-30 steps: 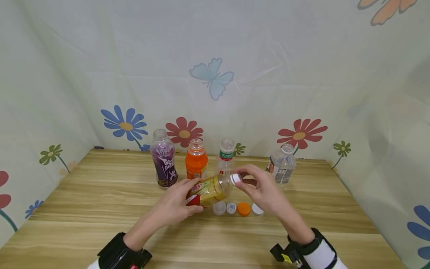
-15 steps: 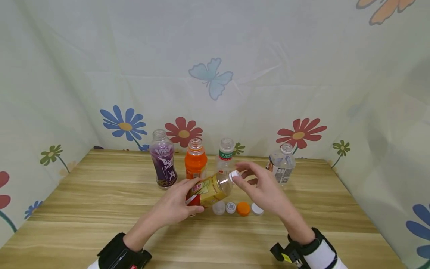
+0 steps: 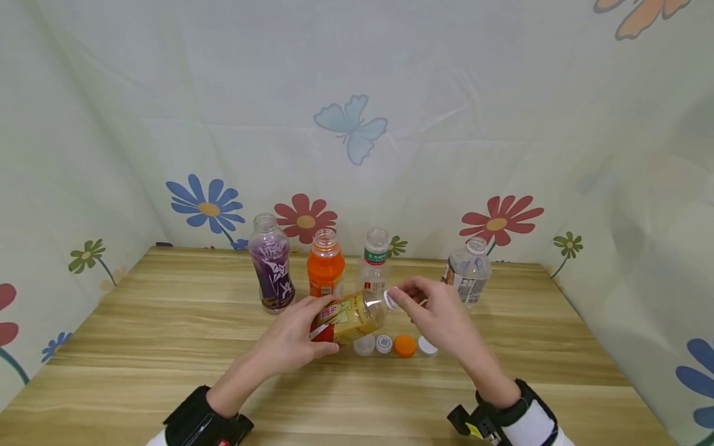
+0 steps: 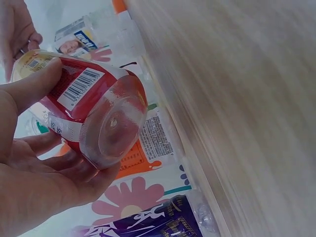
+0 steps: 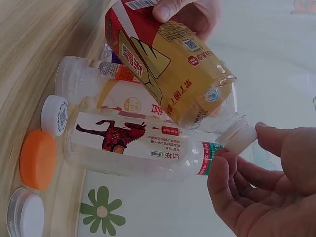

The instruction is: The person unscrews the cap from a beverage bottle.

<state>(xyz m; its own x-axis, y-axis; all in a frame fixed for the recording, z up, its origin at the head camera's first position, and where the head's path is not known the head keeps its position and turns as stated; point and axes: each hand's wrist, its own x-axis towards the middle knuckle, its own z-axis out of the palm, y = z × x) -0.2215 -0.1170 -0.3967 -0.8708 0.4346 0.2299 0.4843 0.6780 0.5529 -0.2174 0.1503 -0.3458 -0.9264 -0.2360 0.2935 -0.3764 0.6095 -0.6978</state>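
My left hand (image 3: 292, 337) grips a plastic drink bottle (image 3: 351, 319) with a yellow and red label round its lower part. The bottle is tilted over the table, its neck pointing right and up; its clear base (image 4: 116, 126) shows in the left wrist view. At its mouth, my right hand (image 3: 446, 316) pinches a white cap (image 5: 241, 139) between thumb and fingers. The cap sits at the neck, but how far it is screwed on I cannot tell. Just below the bottle, a row of loose caps includes an orange cap (image 3: 405, 346).
Uncapped bottles stand behind my hands: a purple one (image 3: 271, 269), an orange one (image 3: 326, 266), a clear one with a green band (image 3: 375, 257), and a clear one (image 3: 471, 272) at right. A flowered cloth (image 3: 357, 68) backs the wooden table (image 3: 139, 334).
My right fingers loosened and shifted around the white cap, then closed on it again at the bottle's mouth. The left hand and the bottle have stayed nearly still.
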